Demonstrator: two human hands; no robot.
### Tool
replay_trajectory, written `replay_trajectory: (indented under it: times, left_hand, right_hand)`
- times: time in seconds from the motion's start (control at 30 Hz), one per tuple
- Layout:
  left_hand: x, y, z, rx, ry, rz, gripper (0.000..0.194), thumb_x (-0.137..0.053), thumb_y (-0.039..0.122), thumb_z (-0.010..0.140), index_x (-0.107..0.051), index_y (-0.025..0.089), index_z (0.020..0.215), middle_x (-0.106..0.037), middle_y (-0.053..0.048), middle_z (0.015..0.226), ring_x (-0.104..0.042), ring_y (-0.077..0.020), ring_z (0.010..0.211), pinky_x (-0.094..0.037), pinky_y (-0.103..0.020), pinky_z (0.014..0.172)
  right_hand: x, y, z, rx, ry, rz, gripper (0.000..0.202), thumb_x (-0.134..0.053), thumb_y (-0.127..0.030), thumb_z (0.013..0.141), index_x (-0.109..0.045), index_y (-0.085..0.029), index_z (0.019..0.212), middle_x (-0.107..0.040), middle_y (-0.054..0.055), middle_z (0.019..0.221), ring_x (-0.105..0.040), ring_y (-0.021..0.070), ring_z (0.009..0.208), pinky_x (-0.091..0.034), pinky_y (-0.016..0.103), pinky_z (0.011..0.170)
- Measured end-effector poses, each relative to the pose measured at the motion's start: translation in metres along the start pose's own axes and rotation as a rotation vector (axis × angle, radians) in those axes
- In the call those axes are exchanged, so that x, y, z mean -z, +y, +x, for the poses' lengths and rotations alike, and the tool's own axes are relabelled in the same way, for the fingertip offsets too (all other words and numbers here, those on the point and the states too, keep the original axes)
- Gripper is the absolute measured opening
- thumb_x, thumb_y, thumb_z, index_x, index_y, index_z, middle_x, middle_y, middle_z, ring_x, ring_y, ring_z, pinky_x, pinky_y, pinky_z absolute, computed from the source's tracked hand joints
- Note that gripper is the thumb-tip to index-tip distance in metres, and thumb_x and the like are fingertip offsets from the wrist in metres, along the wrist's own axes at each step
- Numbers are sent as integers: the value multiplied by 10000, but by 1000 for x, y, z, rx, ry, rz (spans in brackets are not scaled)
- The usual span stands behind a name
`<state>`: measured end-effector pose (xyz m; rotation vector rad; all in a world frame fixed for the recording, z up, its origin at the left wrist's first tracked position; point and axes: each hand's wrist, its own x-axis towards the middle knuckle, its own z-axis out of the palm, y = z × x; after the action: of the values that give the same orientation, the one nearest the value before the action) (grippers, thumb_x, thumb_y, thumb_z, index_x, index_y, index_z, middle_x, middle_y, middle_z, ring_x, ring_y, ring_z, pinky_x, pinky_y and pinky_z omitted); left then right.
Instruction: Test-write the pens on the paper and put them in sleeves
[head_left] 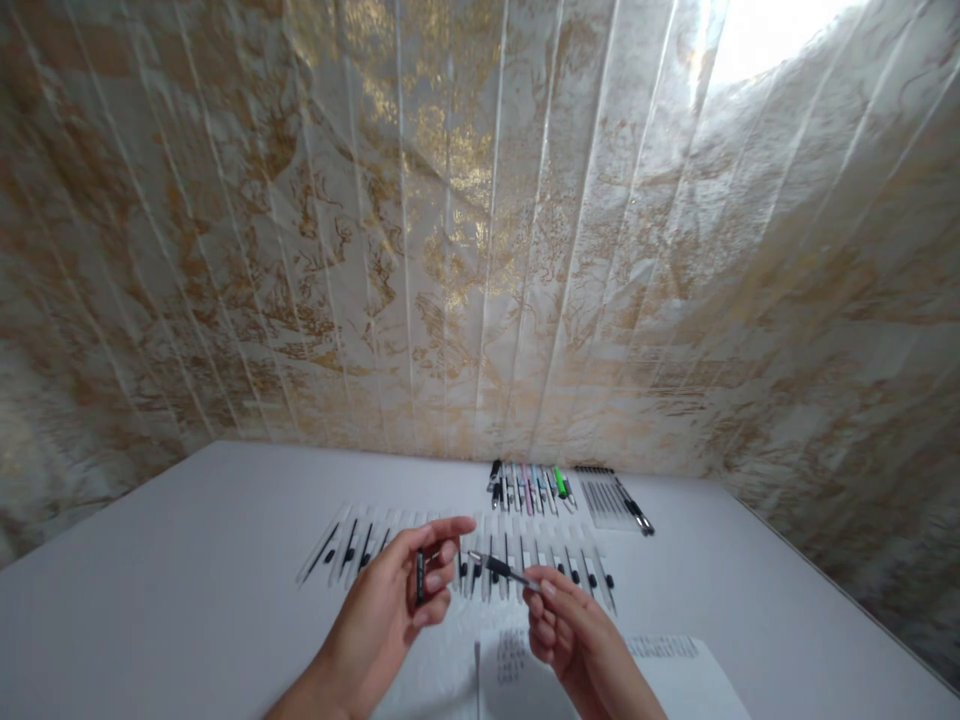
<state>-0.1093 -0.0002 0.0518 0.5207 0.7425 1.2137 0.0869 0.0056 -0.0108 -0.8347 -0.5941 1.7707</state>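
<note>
My left hand (397, 605) holds a short black pen part (419, 578) upright between thumb and fingers. My right hand (574, 630) pinches the rear end of a slim pen body (499, 568) with a black grip, its tip aimed left toward the left hand. The two pieces are a little apart. Both hands hover over a row of clear pens (517, 560) with black parts, laid side by side on the white table (187, 580).
Farther back lie a group of coloured pens (532, 488), one green, and a set of thin dark refills (607, 497). An open notebook (675, 675) with handwriting sits at the near edge. A gold-patterned curtain (450, 250) hangs behind the table.
</note>
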Motion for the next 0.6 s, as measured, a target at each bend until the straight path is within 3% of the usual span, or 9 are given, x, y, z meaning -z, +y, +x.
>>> replay_trajectory:
  times: [0.23,0.43,0.6]
  left_hand:
    - [-13,-5,-6,-315,191,-295,231,-518,201,825,-718,85,831,-450,-14,709,-419,-101,599,-448,-190,506]
    - [-25,5,-18,-383,297,-352,246,-457,180,827,-675,116,735,-478,-34,698,-439,-115,607,-480,-202,530]
    - [-25,7,-19,-413,344,-346,259,-441,158,851,-658,115,716,-468,-23,684,-425,-108,590,-454,-193,495]
  right_hand:
    - [6,2,1,9,-40,1,390,-895,-358,601,-743,-128,877,-587,-21,627,-447,43,484,-324,174,459]
    - [3,1,-1,9,-50,6,360,-884,-332,631,-746,-120,886,-590,-17,629,-453,42,488,-339,166,462]
    - [1,1,-2,-12,-42,19,363,-897,-325,608,-745,-119,866,-584,-19,619,-458,41,482,-335,160,456]
